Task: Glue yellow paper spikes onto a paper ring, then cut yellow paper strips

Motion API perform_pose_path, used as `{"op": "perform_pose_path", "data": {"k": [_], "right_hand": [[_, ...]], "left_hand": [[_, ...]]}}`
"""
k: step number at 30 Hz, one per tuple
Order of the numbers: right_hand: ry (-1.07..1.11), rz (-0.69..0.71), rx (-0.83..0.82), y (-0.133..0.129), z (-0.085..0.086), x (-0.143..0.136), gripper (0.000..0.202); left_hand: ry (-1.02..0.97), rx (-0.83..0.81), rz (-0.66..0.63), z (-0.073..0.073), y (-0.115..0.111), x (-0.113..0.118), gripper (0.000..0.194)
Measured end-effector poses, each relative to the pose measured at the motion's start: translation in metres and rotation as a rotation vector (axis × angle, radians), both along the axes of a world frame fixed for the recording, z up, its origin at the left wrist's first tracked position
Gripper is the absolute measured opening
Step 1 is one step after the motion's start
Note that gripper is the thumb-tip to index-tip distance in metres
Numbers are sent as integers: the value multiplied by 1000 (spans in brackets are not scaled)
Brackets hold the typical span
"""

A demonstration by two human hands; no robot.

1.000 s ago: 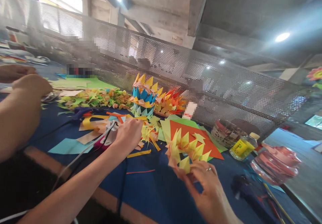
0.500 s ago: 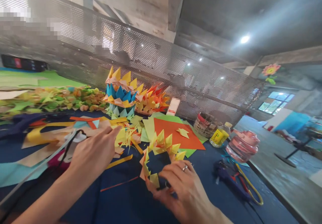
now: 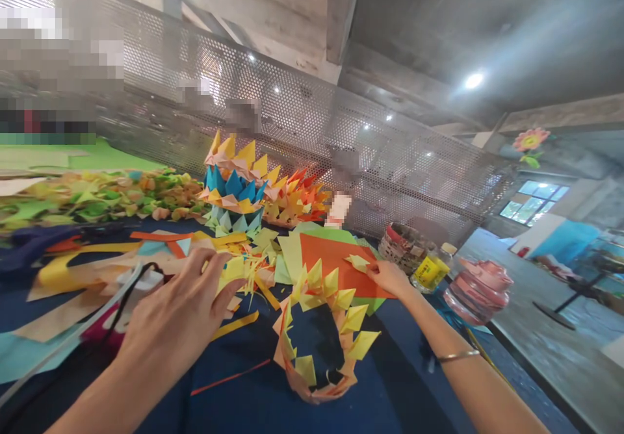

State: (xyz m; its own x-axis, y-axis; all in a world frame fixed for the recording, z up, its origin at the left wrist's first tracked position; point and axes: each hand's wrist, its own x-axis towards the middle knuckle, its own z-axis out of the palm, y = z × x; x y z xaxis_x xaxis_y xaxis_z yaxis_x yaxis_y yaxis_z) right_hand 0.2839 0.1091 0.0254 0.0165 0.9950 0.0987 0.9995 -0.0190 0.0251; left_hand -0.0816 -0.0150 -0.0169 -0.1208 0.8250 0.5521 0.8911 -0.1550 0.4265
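Note:
My right hand [image 3: 390, 279] reaches over an orange paper sheet [image 3: 324, 258], its fingertips closed on the end of a small yellow folded paper piece [image 3: 357, 263]. Nearer to me, a ring of folded paper [image 3: 319, 392] with pale yellow points and a peach band stands on the dark blue table, and neither hand touches it. My left hand [image 3: 178, 304] hovers beside a heap of thin yellow paper shreds [image 3: 244, 271], fingers bent and thumb apart, with nothing visible in it.
Finished paper rings [image 3: 236, 187] in blue, yellow and orange stand at the back. Left lie a heap of paper bits [image 3: 112, 193] and paper strips with a cord. To the right are a basket [image 3: 400, 245], a yellow-labelled bottle [image 3: 431, 270] and a pink jug [image 3: 480, 291].
My right hand has let go of the paper ring and moved up and away to the yellow folded piece. The ring now stands alone. My left hand's fingers have bent and spread from the thumb.

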Motion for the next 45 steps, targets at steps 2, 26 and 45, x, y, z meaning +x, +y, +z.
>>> {"op": "perform_pose_path", "data": {"k": [2,26,45], "right_hand": [[1,1,-30,7,-9,4,25],[-316,991,998,-200,16,-39,19],[-202,903,998,-251,6,-61,31]], "left_hand": [[98,-11,42,2,-3,4,30],[-618,68,-670,-14,-76,104,35],[-76,638,-642,-21,-84,117,28]]}}
